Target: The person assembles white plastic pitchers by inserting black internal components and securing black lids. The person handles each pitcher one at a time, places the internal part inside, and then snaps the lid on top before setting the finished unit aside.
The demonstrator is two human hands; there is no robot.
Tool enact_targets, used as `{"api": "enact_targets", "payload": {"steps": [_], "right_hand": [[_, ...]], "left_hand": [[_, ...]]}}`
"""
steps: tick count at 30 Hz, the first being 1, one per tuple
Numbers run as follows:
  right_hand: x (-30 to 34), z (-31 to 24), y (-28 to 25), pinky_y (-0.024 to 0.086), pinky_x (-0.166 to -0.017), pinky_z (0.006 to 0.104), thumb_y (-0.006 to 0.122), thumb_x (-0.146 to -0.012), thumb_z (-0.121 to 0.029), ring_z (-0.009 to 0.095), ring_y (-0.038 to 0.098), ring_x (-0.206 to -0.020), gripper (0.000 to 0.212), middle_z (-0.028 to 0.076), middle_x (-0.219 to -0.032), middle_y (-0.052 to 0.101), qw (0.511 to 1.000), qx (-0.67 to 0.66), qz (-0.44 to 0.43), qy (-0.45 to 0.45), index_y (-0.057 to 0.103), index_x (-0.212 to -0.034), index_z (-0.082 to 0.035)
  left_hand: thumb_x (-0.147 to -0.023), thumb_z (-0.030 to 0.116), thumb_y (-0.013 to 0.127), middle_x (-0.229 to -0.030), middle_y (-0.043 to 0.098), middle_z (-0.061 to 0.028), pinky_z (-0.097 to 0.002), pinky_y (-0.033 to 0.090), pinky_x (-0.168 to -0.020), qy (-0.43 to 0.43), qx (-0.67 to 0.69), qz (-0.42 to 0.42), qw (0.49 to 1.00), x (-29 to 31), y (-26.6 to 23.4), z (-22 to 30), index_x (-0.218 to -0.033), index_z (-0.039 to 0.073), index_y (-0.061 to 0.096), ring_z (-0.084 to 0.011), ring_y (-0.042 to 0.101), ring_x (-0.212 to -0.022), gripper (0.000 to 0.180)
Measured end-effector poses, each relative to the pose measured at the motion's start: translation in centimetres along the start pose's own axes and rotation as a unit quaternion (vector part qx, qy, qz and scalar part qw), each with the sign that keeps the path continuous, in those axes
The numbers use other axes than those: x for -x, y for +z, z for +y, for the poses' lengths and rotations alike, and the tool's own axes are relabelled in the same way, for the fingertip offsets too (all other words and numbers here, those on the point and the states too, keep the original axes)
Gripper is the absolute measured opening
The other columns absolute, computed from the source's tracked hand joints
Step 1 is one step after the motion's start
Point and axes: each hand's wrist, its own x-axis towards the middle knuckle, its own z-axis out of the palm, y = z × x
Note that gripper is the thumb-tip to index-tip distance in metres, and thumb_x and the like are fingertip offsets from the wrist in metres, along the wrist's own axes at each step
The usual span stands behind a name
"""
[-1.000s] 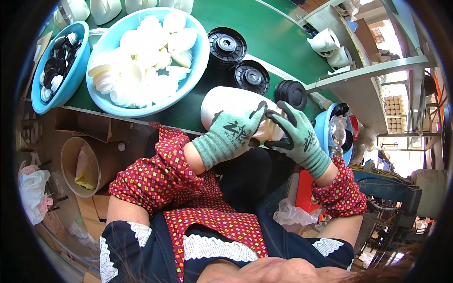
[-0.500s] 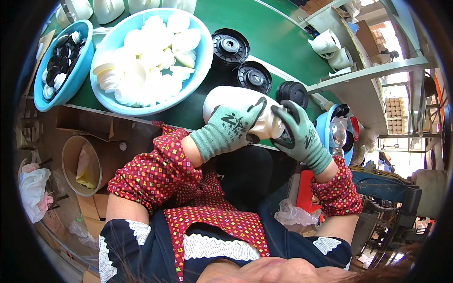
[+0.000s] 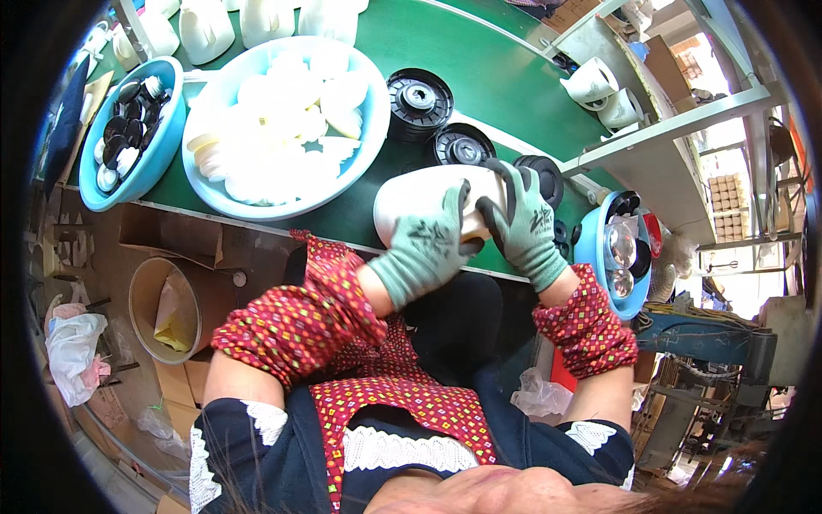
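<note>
A rounded white plastic jug body [image 3: 413,195] lies on its side above the table's near edge. My left hand [image 3: 425,253], in a green glove, grips it from the near side, thumb up along its wall. At its right end, my right hand [image 3: 524,224], gloved alike, has its fingers wrapped round it; they hide that end. Just beyond stand stacks of black ribbed discs [image 3: 419,96], with another black disc stack [image 3: 541,178] behind my right hand. Left of the jug, a large blue basin [image 3: 373,154] is heaped with white plastic parts [image 3: 291,111].
A smaller blue basin [image 3: 175,120] with black and white caps stands at the far left. White jugs [image 3: 205,32] line the back; more white jugs [image 3: 591,79] lie right. A blue tub [image 3: 591,244] of clear and black parts is at right. A brown bin [image 3: 137,295] stands below.
The jug has turned in my hands, and its ribbed end is now covered. My right hand has moved up and left. The whole view has shifted slightly.
</note>
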Motion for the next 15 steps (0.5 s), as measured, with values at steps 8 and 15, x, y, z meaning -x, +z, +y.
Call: {"api": "enact_targets", "payload": {"steps": [8, 15], "right_hand": [[0.4, -0.7, -0.9, 0.053, -0.096, 0.0506, 0.081, -0.087, -0.045, 0.040, 0.063, -0.114, 0.074, 0.018, -0.133, 0.059, 0.981, 0.033, -0.003, -0.191, 0.058, -0.151, -0.016], [1.1, -2.8, 0.0, 0.057, -0.083, 0.0493, 0.075, -0.093, -0.031, 0.040, 0.067, -0.104, 0.046, 0.017, -0.122, 0.059, 0.997, 0.023, 0.035, -0.062, 0.062, -0.133, -0.013]], "left_hand": [[-0.082, 0.028, 0.087, -0.109, 0.071, -0.0209, -0.0480, 0.056, -0.086, 0.045, 0.196, -0.065, 0.977, -0.1, -2.5, -3.1, -0.119, 0.001, 0.065, -0.0388, 0.071, -0.099, 0.051], [-0.085, 0.023, 0.084, -0.106, 0.071, -0.0207, -0.0504, 0.056, -0.086, -0.036, 0.197, 0.023, 0.979, 2.7, -0.4, 0.1, -0.127, 0.004, 0.059, -0.0428, 0.071, -0.100, 0.052]]}}
